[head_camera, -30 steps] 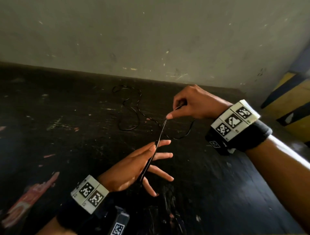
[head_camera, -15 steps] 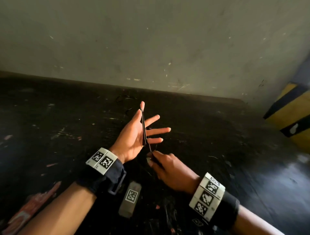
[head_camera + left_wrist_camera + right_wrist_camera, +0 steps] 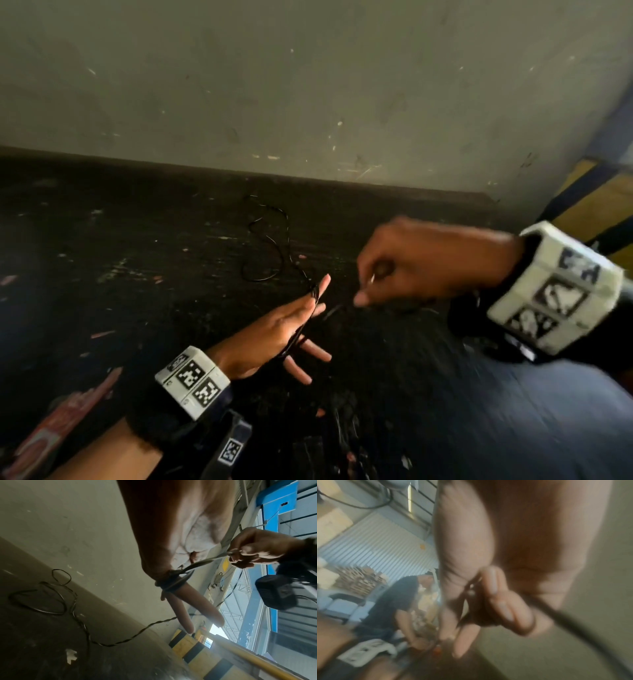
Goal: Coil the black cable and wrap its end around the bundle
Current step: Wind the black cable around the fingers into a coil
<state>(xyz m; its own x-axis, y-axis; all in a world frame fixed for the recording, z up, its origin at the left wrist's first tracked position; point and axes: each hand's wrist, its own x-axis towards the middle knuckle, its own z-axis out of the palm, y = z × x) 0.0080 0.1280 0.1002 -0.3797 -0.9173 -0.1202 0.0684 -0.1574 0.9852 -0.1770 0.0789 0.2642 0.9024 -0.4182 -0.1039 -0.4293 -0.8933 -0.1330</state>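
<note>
- Your left hand [image 3: 274, 332] is flat with straight fingers spread; a few turns of the one black cable [image 3: 72, 605] are looped round them.
- Your right hand [image 3: 421, 263], fingers curled, pinches the running strand just beside it, taut.
- Coiling looks barely begun: most cable lies loose in curls on the dark tabletop [image 3: 102, 274] farther off; end-wrap not done.
- Count: two hands, one cable.
</note>
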